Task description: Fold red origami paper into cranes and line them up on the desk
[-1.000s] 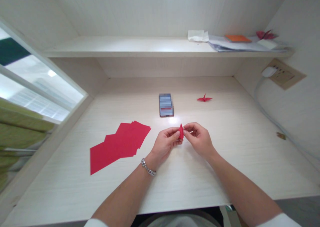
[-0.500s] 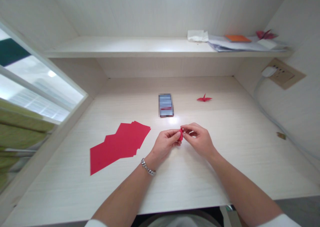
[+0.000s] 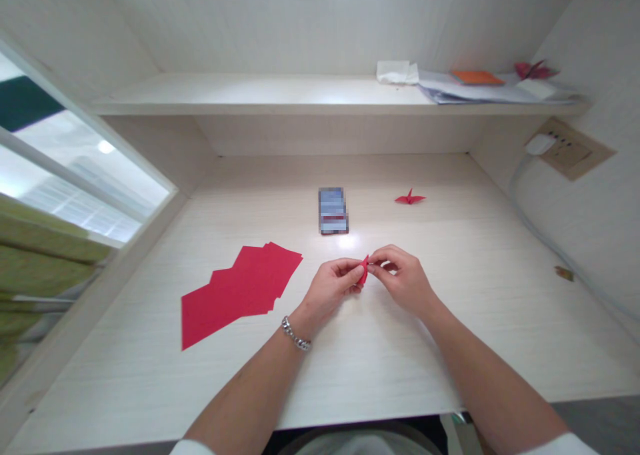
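A small folded piece of red paper (image 3: 365, 270) is pinched between both hands just above the middle of the desk (image 3: 450, 348). My left hand (image 3: 331, 289), with a metal bracelet on its wrist, grips the paper's left side with thumb and fingertips. My right hand (image 3: 404, 281) pinches its upper right edge. Most of the paper is hidden by the fingers. A stack of flat red paper sheets (image 3: 240, 289) lies fanned out to the left of my left hand. A finished red paper crane (image 3: 410, 198) sits farther back on the right.
A phone (image 3: 333, 210) lies flat behind my hands. The shelf (image 3: 250, 95) above carries white papers (image 3: 475, 92), an orange pad (image 3: 476, 77) and another red crane (image 3: 534, 70). A wall socket (image 3: 565, 149) with a white cable is on the right wall. A window is on the left.
The red paper has been pressed narrower between my fingers and tilted slightly. Both hands stayed in nearly the same spot.
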Action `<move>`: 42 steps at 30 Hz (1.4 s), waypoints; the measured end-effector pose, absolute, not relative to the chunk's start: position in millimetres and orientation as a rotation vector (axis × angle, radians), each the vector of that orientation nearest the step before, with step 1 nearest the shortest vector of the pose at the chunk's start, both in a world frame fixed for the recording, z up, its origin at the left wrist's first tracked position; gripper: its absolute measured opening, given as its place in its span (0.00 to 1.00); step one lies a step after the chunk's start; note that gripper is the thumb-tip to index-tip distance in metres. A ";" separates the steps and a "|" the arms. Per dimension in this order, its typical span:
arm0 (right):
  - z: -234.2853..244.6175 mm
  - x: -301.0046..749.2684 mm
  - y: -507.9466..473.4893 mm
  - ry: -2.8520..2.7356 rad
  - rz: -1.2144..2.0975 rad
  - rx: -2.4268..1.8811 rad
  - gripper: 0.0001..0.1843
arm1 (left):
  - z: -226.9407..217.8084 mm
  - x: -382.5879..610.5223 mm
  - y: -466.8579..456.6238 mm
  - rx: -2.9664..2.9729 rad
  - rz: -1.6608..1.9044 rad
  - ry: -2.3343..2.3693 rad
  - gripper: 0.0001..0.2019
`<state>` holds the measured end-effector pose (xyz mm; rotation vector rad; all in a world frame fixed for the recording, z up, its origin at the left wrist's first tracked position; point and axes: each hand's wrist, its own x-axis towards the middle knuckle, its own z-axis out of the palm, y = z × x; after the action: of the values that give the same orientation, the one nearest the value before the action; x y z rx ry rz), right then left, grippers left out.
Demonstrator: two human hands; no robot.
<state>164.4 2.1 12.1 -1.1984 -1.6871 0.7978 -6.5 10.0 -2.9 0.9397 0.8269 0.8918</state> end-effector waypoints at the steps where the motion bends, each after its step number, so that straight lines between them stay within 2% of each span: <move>1: 11.8 165.2 2.4 -1.714 0.774 -1.193 0.04 | -3.0 -6.4 9.7 0.940 0.893 0.825 0.15; 11: 12.0 168.5 2.1 -1.962 0.533 -1.081 0.07 | -3.0 -8.0 7.3 0.902 0.880 0.822 0.14; 20: 9.9 165.0 -0.1 -1.969 0.309 -1.026 0.07 | -4.5 -2.4 6.9 0.826 1.032 0.782 0.13; 42: 11.3 159.2 -6.1 -1.939 0.199 -1.048 0.11 | -6.1 0.2 6.0 0.893 1.202 0.807 0.09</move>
<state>159.2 -6.1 11.3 -1.0482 -1.9387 0.1991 0.2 6.0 -6.1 0.8926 0.8069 1.2020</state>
